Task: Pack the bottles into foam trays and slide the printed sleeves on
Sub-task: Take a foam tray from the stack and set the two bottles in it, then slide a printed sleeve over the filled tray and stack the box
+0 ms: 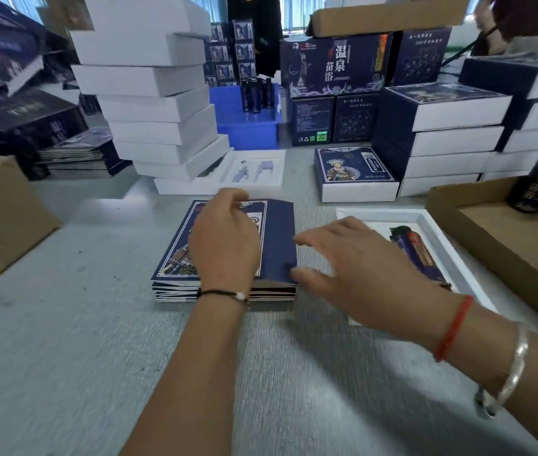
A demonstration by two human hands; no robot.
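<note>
Left hand [224, 238] lay on the top flat navy printed sleeve [277, 238] of the sleeve stack [175, 289], fingers curled at its far edge; actual pinch couldn't be confirmed. Right hand [359, 268] hovered loosely spread, holding nothing, thumb and fingertips at the sleeve's right edge. White foam tray [438, 235] just right of the stack held a dark printed bottle [415, 251]. Empty white foam tray [261, 172] sat behind. All rested on a grey table [63, 340].
</note>
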